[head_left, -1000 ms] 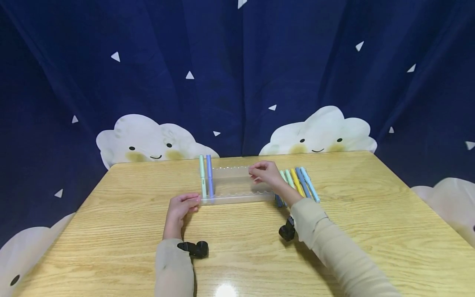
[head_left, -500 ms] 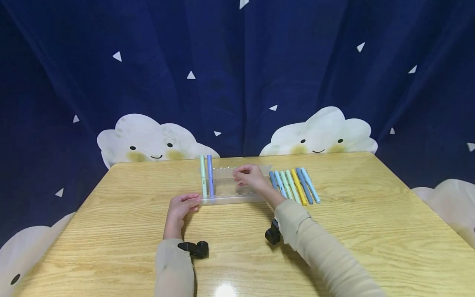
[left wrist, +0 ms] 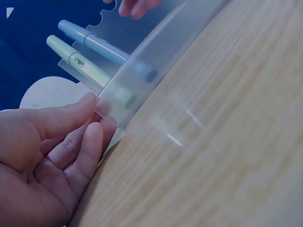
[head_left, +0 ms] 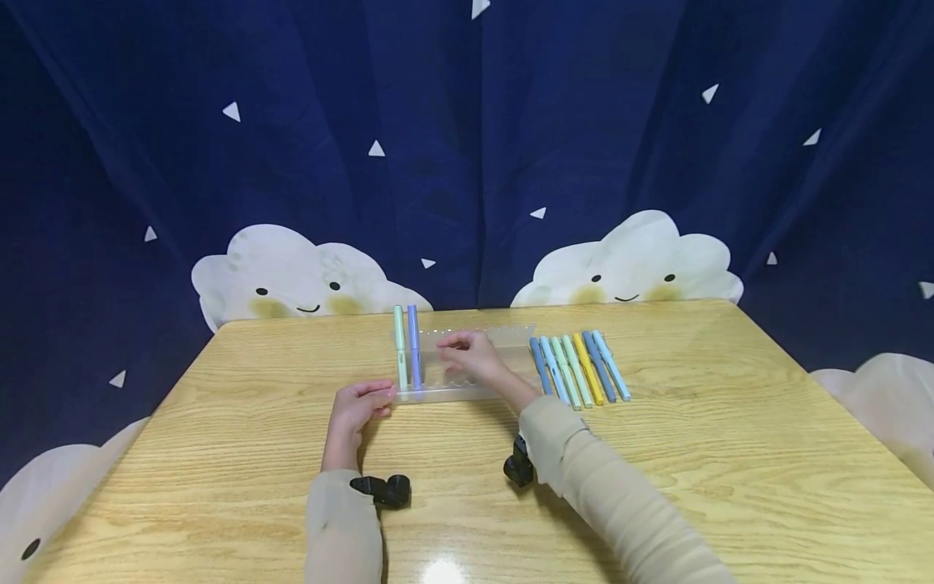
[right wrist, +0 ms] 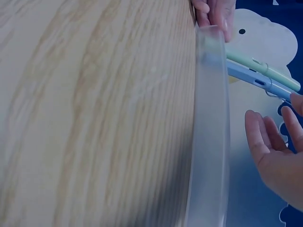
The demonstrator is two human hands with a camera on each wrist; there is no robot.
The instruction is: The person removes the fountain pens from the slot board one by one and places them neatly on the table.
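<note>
A clear plastic pen rack (head_left: 467, 395) with notched edges stands on the table. Two capped pens lie tilted side by side at its left end: a pale green pen (head_left: 400, 345) and a violet-blue pen (head_left: 414, 345). My left hand (head_left: 357, 405) pinches the rack's front left corner between thumb and fingers, as the left wrist view shows at the lip (left wrist: 142, 61). Over the rack, just right of the violet-blue pen, is my right hand (head_left: 476, 358). Its fingers (right wrist: 255, 135) look spread and loosely bent in the right wrist view, and no object shows in them.
Right of the rack lies a row of several pens, among them a yellow pen (head_left: 587, 369), green ones and blue ones. The wooden table (head_left: 241, 454) reaches back to a dark blue curtain (head_left: 452, 162) with cloud prints. Black cameras sit on both wrists.
My right hand has moved left across the rack, from its right end toward the violet-blue pen, uncovering the row of pens. My left hand stays at the rack's corner.
</note>
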